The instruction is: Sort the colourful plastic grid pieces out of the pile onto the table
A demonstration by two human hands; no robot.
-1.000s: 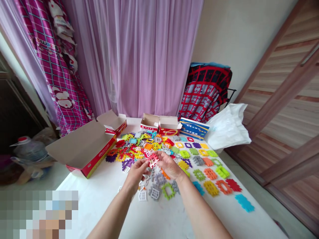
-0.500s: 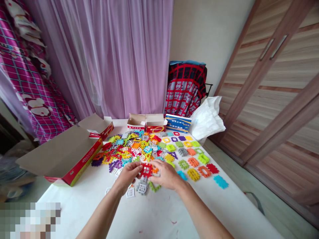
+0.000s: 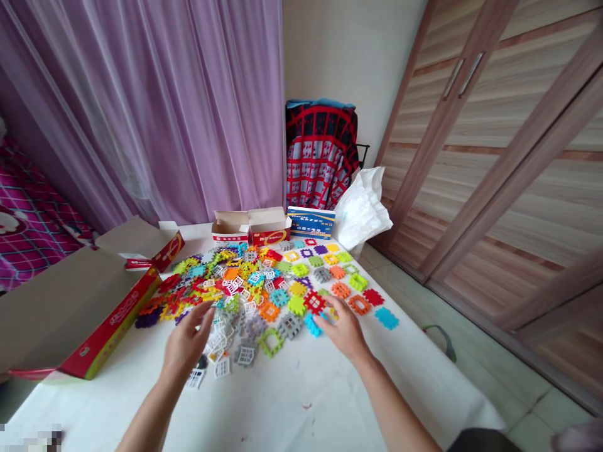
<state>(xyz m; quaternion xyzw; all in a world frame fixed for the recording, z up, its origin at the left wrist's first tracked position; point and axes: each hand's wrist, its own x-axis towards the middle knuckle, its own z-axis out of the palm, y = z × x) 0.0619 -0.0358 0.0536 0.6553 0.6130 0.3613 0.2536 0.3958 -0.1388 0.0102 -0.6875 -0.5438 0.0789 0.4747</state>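
My right hand (image 3: 346,331) holds a red square puzzle-edged building block (image 3: 315,302) with a windowed middle, gripping its right edge between thumb and fingers. Below it, near the thumb, lies a blue block (image 3: 313,325). My left hand (image 3: 188,339) has its fingers apart at the near left of the heap, beside white window-shaped pieces (image 3: 219,339); nothing shows in its grasp. Grey blocks (image 3: 289,326) and a green frame block (image 3: 271,343) lie between the hands. The heap of mixed colourful blocks (image 3: 230,273) spreads beyond them.
Rows of separate blocks, such as an orange one (image 3: 359,305) and a blue one (image 3: 387,318), lie on the right of the white-covered table (image 3: 301,402). A large open box (image 3: 110,320) stands left. Smaller red boxes (image 3: 271,235), a blue box (image 3: 311,224) and a white bag (image 3: 362,210) are behind.
My hands have come apart. The right hand has carried the red block rightward, while the left has let go of it and shifted left. The view has turned right.
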